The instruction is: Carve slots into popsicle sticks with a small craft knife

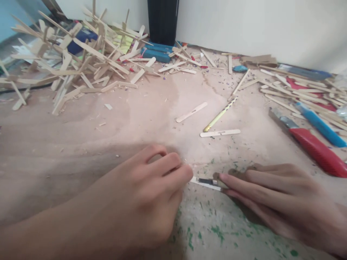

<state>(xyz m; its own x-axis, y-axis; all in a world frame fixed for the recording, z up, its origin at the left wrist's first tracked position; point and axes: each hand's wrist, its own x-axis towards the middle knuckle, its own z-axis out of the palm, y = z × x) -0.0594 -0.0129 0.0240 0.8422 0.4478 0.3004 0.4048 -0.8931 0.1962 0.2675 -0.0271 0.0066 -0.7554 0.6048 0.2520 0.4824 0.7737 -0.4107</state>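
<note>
My left hand rests on the table with its fingers curled and pinched on one end of a flat wooden stick. My right hand comes in from the right, fingers pressed together over the stick's other end. A small dark blade or tool tip shows between the two hands, lying on the stick. Most of the stick is hidden under my fingers.
A big pile of glued wooden sticks fills the back left. Loose sticks and a twisted yellow rod lie mid-table. A red cutter and a blue cutter lie at the right. A dark bin stands by the wall.
</note>
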